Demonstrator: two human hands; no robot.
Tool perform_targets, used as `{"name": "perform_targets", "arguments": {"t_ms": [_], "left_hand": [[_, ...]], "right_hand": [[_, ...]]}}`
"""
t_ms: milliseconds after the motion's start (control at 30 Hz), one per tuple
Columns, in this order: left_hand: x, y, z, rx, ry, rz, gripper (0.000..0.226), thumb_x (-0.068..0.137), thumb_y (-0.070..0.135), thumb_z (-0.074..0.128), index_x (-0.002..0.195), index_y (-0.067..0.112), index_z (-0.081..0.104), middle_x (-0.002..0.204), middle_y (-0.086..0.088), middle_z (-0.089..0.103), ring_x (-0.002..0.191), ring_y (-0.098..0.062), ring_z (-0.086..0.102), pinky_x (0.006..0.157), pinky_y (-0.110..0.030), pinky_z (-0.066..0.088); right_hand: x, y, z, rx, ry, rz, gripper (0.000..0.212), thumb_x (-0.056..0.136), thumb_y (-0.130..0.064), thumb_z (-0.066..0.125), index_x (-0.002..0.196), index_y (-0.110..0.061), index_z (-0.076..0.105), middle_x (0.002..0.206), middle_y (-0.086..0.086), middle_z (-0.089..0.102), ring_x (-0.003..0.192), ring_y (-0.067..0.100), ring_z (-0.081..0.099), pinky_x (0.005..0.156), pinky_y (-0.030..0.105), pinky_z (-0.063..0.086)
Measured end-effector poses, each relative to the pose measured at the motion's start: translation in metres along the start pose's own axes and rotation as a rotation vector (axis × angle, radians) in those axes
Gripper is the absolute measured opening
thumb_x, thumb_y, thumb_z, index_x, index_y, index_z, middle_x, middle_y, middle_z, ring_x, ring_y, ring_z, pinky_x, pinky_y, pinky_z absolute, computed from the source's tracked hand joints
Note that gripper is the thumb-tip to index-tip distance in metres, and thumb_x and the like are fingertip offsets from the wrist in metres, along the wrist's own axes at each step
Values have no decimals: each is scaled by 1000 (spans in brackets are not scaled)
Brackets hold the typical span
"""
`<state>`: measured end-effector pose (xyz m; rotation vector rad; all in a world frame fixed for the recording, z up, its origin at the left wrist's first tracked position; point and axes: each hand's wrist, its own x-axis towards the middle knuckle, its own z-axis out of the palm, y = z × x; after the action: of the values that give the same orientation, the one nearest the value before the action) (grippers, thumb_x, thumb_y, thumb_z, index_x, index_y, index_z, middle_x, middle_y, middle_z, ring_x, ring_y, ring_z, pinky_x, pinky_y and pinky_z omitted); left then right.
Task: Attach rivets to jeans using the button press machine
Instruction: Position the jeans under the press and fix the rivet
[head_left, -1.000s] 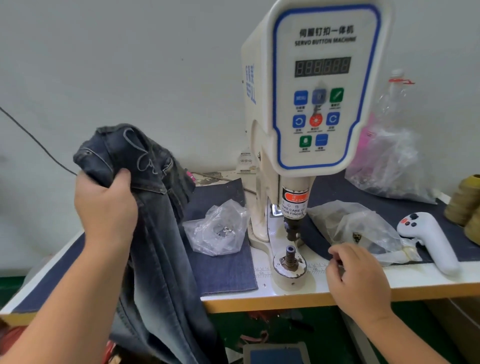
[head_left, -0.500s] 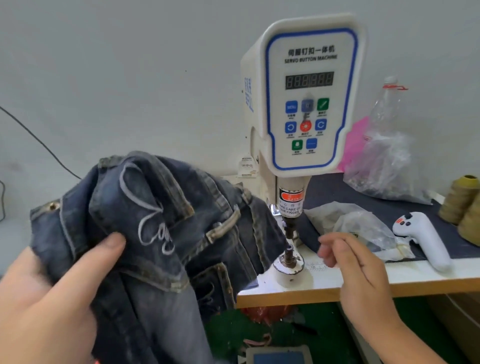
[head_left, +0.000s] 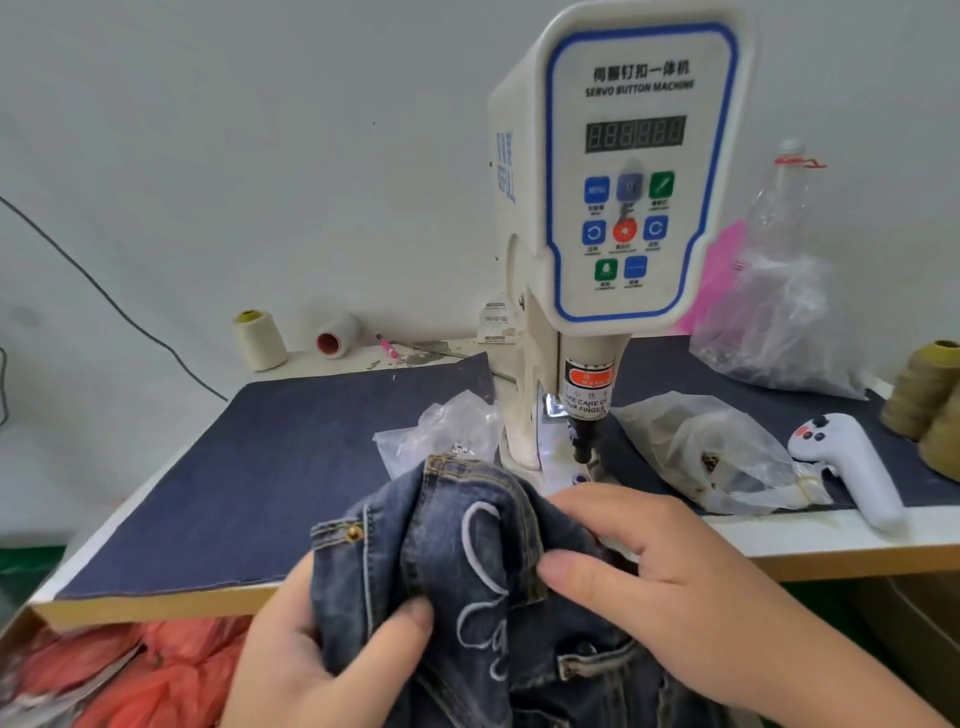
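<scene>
Head view: a bunched pair of dark blue denim jeans with white script embroidery (head_left: 467, 561) is held at the front edge of the surface (head_left: 156, 603), directly in front of the white servo button press machine with a blue-rimmed control panel (head_left: 636, 171). The left hand (head_left: 322, 654) grips the lower left fold of the jeans, thumb curled over the cloth and fingers hidden beneath it. The right hand (head_left: 654, 582) pinches the right side of the fabric, thumb and curled fingers pressing into the denim just below the machine's black punch (head_left: 582, 441). A brass rivet (head_left: 354, 532) sits on a stitched corner of the jeans at the left. A dark navy cloth mat (head_left: 291, 467) covers much of the surface. Behind the jeans, left of the machine's column, lies a small clear plastic bag with small metal parts (head_left: 441, 441); right of the punch lies a larger crumpled clear bag (head_left: 717, 452). A white handheld controller with red and dark buttons (head_left: 852, 473) rests near the right edge, beside olive thread cones (head_left: 930, 395). A cream thread cone (head_left: 258, 339) stands at the back left.
</scene>
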<state>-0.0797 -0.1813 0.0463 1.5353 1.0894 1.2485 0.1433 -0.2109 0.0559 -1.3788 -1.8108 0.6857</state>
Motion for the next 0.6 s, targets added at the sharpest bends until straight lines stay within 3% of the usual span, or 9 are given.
{"name": "perform_targets", "arguments": {"t_ms": [133, 233, 333, 400, 467, 533, 600], "left_hand": [[0, -13, 15, -8, -37, 35, 67, 61, -16, 82, 97, 38, 68, 79, 24, 74, 74, 17, 65, 65, 2, 45], [3, -13, 24, -29, -118, 88, 51, 50, 12, 91, 84, 46, 74, 80, 17, 76, 76, 8, 70, 64, -2, 48], [8, -6, 23, -122, -284, 38, 56, 35, 33, 93, 83, 55, 71, 83, 12, 77, 77, -1, 73, 63, -6, 50], [19, -7, 18, -211, -404, -14, 58, 32, 54, 95, 84, 41, 73, 87, -2, 75, 80, -13, 70, 74, -19, 52], [30, -10, 11, -240, -392, -65, 75, 33, 78, 83, 91, 32, 71, 98, -11, 70, 88, -21, 65, 82, -36, 44], [41, -6, 6, -115, -349, -29, 73, 38, 85, 73, 99, 45, 68, 105, 10, 71, 95, -7, 66, 84, -33, 44], [48, 3, 5, 153, -414, 46, 78, 43, 91, 65, 115, 64, 52, 120, 32, 59, 109, 10, 57, 87, -25, 44]], "right_hand": [[-6, 4, -4, -103, 152, -102, 15, 97, -21, 61, 84, -20, 69, 82, -4, 62, 84, 13, 60, 75, 29, 47], [-8, 7, -5, -115, 262, -146, 17, 95, -17, 59, 85, -24, 71, 81, -9, 63, 84, 11, 62, 71, 17, 44], [-13, 9, -8, -72, 362, -192, 19, 88, -12, 58, 85, -27, 68, 83, -9, 64, 81, 11, 62, 70, 14, 44], [-17, 10, -14, -24, 412, -222, 26, 82, -4, 60, 82, -29, 65, 85, -8, 64, 82, 12, 62, 72, 16, 46], [-20, 12, -18, -57, 425, -254, 35, 75, 4, 60, 82, -29, 65, 87, -9, 65, 85, 12, 64, 76, 16, 47], [-21, 10, -17, -166, 397, -320, 36, 71, 10, 62, 84, -23, 67, 87, -10, 65, 87, 10, 65, 79, 15, 47], [-24, 8, -14, -226, 359, -384, 28, 71, 11, 64, 83, -14, 69, 87, -8, 65, 85, 9, 64, 78, 17, 47]]}}
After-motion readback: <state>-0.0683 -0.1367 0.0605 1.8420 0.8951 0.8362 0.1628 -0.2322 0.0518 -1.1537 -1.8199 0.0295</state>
